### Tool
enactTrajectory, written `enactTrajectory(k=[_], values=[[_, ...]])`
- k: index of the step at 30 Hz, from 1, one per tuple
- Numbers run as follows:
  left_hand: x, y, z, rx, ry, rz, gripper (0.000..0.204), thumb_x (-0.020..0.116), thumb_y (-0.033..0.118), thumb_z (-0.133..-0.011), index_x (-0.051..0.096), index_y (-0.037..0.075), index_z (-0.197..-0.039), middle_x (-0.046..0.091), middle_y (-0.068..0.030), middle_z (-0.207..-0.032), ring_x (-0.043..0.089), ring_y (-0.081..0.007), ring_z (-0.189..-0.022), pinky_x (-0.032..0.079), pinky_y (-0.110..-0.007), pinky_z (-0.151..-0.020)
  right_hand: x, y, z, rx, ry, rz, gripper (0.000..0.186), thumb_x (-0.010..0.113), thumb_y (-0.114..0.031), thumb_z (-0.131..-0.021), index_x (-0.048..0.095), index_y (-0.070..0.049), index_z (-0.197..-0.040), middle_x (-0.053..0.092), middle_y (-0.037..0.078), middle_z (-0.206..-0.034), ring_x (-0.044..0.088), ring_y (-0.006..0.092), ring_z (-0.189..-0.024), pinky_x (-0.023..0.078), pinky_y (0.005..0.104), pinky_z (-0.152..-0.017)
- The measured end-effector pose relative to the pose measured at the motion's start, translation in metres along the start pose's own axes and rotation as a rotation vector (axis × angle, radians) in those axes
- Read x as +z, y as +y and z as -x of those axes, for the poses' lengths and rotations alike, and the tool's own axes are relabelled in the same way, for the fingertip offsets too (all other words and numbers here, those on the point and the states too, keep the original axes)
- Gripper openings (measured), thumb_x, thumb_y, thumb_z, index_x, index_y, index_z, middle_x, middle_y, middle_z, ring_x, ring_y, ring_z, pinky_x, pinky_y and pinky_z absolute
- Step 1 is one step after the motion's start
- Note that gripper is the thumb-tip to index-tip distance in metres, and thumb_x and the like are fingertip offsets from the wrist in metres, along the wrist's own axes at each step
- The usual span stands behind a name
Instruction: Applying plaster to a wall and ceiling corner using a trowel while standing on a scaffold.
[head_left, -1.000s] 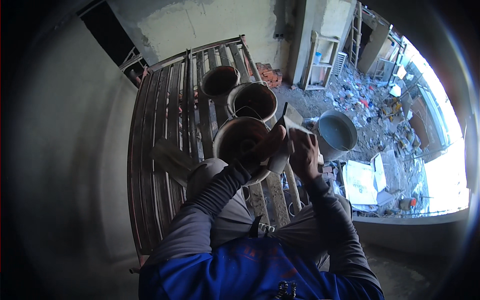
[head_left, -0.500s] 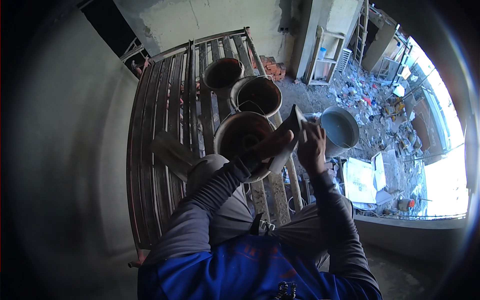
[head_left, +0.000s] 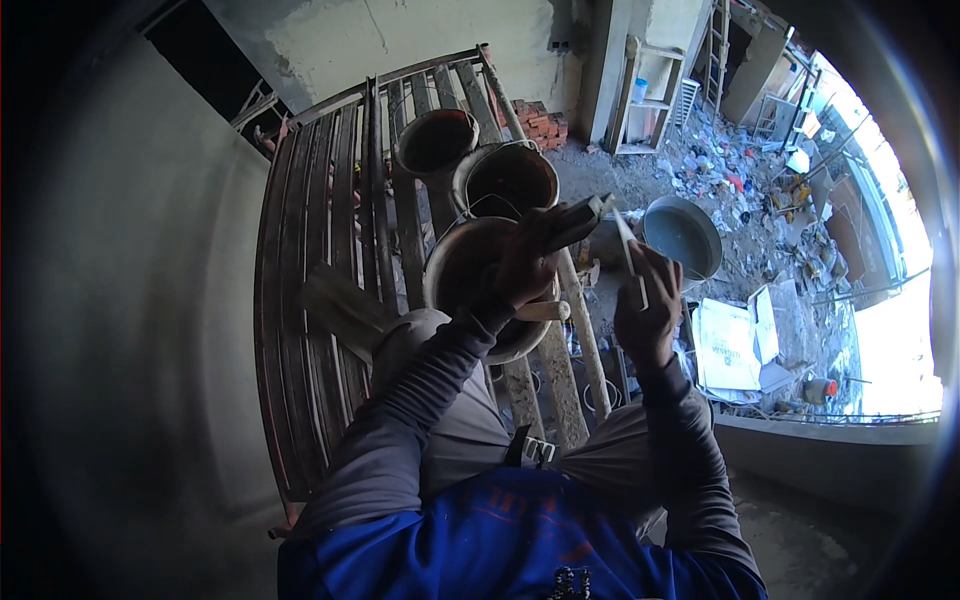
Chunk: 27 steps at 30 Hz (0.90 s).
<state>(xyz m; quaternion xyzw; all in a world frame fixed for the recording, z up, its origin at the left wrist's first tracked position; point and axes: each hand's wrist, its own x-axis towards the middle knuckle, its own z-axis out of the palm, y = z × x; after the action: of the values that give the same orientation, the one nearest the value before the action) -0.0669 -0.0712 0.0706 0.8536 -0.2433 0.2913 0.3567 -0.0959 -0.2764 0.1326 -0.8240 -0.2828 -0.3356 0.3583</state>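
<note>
Your left grip (head_left: 525, 262) wraps a dark block (head_left: 572, 226) at the bucket's (head_left: 515, 351) 2 o'clock; right grip (head_left: 648, 302) closed on thin blade (head_left: 627, 238), block's 4 o'clock. Likely scraping; next stroke calls for steady block.

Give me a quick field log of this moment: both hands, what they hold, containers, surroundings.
Left hand: grips a dark, blocky tool
Right hand: grips a thin, pale tool
Tool contact: cannot tell
Buckets: three, lined up on a slatted platform
Right side: grey tub with liquid; white box
Beyond platform: red bricks
</note>
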Motion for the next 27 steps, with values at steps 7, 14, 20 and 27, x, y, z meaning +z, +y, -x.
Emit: enactTrajectory(k=[7, 14, 20, 27], values=[[-0.005, 0.0, -0.004, -0.117, 0.13, -0.072, 0.06, 0.057, -0.005, -0.071, 0.047, 0.008, -0.129, 0.054, -0.0148, -0.109, 0.053, -0.0356, -0.105, 0.046, -0.042, -0.089, 0.002, -0.022, 0.007, -0.099, -0.107, -0.074, 0.047, 0.062, 0.001, -0.069, 0.061, -0.002, -0.115, 0.06, 0.014, -0.111, 0.055, 0.0318, -0.097, 0.045, 0.041, -0.085], [-0.002, -0.001, 0.0, -0.039, 0.071, -0.121, 0.062, 0.056, -0.005, -0.071, 0.046, 0.008, -0.13, 0.053, -0.0159, -0.108, 0.052, -0.0364, -0.104, 0.044, -0.045, -0.088, 0.015, 0.011, 0.006, 0.096, -0.11, 0.011, 0.047, 0.052, 0.007, -0.066, 0.061, -0.002, -0.111, 0.06, 0.014, -0.107, 0.053, 0.0332, -0.096, 0.042, 0.0403, -0.087], [0.002, -0.01, -0.002, -0.07, 0.11, -0.125, 0.061, 0.056, -0.004, -0.07, 0.046, 0.008, -0.129, 0.052, -0.0163, -0.11, 0.051, -0.0368, -0.105, 0.044, -0.045, -0.088, 0.003, -0.015, 0.006, 0.005, -0.083, -0.072, 0.042, 0.062, 0.001, -0.073, 0.061, -0.003, -0.114, 0.061, 0.013, -0.107, 0.054, 0.033, -0.095, 0.044, 0.0427, -0.086], [0.005, -0.009, 0.003, -0.085, 0.03, -0.045, 0.061, 0.057, -0.005, -0.07, 0.046, 0.007, -0.129, 0.052, -0.0165, -0.11, 0.052, -0.0375, -0.104, 0.044, -0.044, -0.089, 0.013, 0.006, 0.005, 0.094, -0.139, -0.059, 0.045, 0.058, 0.001, -0.069, 0.06, -0.003, -0.113, 0.06, 0.012, -0.106, 0.052, 0.0328, -0.093, 0.042, 0.0408, -0.085]])
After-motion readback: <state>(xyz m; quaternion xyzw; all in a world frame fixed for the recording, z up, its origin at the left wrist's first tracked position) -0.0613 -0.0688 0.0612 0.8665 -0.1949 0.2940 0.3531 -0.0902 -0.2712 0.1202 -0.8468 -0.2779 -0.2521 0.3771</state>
